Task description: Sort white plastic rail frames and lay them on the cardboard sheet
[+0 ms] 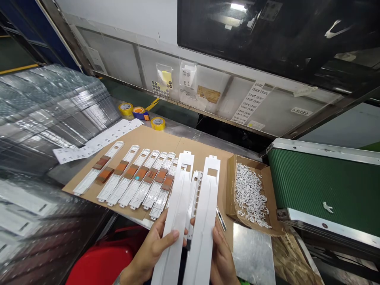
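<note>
Bright, even overhead light left only soft shadows on the cardboard sheet (154, 136). Beyond the sheet, a dark glass panel (252, 35) mirrored white lamps (238, 6); left of it, glare streaked clear plastic sheets (50, 114). The white plastic strips (202, 221) stayed sharp, while the wide lens bowed the edges.

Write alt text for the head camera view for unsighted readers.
The left hand and right hand hold long white slotted plastic strips above a brown cardboard sheet lined with similar strips bearing brown pads; beside it, a cardboard tray holds small white plastic clips.
</note>
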`<state>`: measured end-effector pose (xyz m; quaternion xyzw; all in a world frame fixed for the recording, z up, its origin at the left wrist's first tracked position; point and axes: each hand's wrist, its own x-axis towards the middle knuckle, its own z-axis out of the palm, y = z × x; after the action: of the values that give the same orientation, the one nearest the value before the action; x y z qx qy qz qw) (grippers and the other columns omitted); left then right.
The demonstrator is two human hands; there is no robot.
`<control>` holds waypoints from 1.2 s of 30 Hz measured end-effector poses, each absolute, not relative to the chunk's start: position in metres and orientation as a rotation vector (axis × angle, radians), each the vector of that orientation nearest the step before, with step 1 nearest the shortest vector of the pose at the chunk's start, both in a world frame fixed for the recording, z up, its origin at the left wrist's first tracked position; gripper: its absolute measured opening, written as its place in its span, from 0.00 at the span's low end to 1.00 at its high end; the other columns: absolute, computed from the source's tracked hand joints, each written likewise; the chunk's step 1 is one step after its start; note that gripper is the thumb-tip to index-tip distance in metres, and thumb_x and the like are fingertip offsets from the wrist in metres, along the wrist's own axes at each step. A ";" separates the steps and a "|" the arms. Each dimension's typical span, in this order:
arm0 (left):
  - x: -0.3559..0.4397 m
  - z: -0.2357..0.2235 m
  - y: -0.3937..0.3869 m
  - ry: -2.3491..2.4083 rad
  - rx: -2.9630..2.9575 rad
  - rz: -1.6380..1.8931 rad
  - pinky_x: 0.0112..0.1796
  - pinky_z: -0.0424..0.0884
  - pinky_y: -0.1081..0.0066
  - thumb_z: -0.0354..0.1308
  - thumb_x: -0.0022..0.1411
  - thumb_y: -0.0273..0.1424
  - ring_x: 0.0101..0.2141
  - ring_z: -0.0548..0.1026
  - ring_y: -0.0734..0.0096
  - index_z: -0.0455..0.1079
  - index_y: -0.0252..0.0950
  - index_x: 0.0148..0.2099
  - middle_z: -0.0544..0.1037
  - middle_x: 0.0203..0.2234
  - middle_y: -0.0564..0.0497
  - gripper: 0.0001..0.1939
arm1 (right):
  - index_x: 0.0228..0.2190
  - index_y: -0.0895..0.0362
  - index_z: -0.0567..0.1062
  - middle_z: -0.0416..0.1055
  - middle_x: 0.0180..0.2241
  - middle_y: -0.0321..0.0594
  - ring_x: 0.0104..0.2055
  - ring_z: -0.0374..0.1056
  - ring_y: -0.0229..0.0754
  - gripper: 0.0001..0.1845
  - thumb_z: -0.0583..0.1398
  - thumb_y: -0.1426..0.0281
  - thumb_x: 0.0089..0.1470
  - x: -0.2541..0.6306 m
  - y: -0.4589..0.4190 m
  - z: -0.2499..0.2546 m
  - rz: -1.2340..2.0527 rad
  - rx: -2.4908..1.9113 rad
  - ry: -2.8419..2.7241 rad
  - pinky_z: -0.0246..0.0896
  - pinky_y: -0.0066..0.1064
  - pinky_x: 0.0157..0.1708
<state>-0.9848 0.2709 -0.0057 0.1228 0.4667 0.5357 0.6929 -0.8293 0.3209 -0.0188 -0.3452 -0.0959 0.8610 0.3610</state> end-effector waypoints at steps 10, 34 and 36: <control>-0.984 -0.007 0.268 1.023 0.291 1.223 0.33 0.67 0.66 0.58 0.52 0.33 0.30 0.71 0.65 0.53 0.35 0.49 0.71 0.33 0.45 0.24 | 0.44 0.54 0.65 0.72 0.36 0.44 0.41 0.67 0.48 0.15 0.55 0.67 0.52 -0.830 0.319 -0.018 2.220 -0.830 -0.241 0.61 0.45 0.42; -0.985 -0.004 0.265 1.021 0.299 1.238 0.33 0.66 0.67 0.59 0.50 0.36 0.30 0.70 0.65 0.55 0.34 0.47 0.72 0.34 0.43 0.25 | 0.44 0.56 0.65 0.71 0.38 0.48 0.40 0.67 0.50 0.15 0.53 0.67 0.54 -0.829 0.317 -0.028 2.289 -0.768 -0.308 0.63 0.45 0.39; -0.985 -0.003 0.265 1.032 0.308 1.238 0.33 0.66 0.67 0.59 0.51 0.36 0.30 0.70 0.64 0.55 0.34 0.48 0.72 0.34 0.43 0.25 | 0.43 0.56 0.66 0.71 0.37 0.47 0.39 0.67 0.50 0.14 0.53 0.67 0.54 -0.830 0.317 -0.027 2.286 -0.775 -0.307 0.64 0.44 0.38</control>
<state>-0.9847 0.2648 -0.0025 0.1374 0.4601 0.5517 0.6820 -0.8296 0.3166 -0.0272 -0.2986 -0.1184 0.8812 0.3468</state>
